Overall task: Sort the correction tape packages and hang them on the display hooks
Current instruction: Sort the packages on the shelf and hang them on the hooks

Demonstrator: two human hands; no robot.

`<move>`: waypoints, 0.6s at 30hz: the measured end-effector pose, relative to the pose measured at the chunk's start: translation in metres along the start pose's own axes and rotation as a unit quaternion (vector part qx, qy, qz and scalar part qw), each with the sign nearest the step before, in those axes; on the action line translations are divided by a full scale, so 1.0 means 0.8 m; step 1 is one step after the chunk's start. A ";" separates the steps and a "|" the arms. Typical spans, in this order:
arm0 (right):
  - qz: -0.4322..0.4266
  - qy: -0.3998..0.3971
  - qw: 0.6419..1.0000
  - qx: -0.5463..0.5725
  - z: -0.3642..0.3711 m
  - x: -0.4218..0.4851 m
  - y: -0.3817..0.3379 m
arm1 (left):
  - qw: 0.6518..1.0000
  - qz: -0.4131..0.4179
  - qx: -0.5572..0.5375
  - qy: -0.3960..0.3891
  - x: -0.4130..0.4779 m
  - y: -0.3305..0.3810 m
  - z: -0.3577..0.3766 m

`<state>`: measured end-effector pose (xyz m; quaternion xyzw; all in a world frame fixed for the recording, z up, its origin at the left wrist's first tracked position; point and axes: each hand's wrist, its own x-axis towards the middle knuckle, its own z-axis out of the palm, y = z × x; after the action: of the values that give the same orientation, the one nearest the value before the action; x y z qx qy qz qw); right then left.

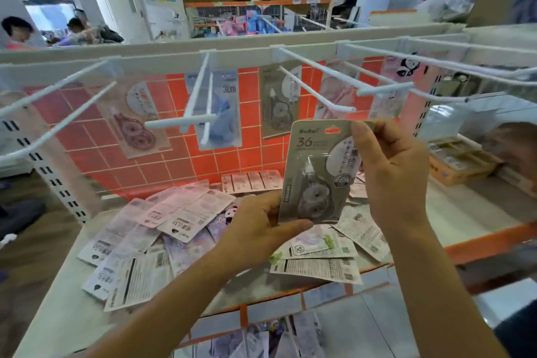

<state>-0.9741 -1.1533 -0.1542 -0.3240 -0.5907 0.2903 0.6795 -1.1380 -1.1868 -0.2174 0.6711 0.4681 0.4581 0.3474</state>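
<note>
Both hands hold one grey package.
The left hand [255, 229] pinches the bottom of the grey package [315, 174]; the right hand [389, 171] pinches its top, over the shelf [453, 212].

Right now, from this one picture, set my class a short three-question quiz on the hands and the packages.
1. True or false: the grey package already hangs on a hook.
2. The left hand holds its bottom edge. Where does the right hand pinch it? A: top corner. B: middle. C: bottom.
3. What colour is the hanging package marked 30m?
Key: 1 false; 2 A; 3 blue.
</note>
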 end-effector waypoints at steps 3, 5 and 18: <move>-0.022 0.012 1.000 0.016 -0.009 0.005 -0.001 | 1.000 0.016 0.006 0.013 0.007 0.004 0.011; -0.033 0.017 0.999 0.025 -0.013 0.009 -0.003 | 0.999 0.027 0.012 0.017 0.010 0.009 0.016; -0.089 -0.011 0.996 0.010 -0.014 0.028 -0.007 | 0.997 0.049 0.024 0.052 0.023 0.021 0.025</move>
<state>-0.9602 -1.1403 -0.1371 -0.2606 -0.6219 0.2382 0.6990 -1.1116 -1.1757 -0.2040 0.6767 0.4631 0.4975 0.2830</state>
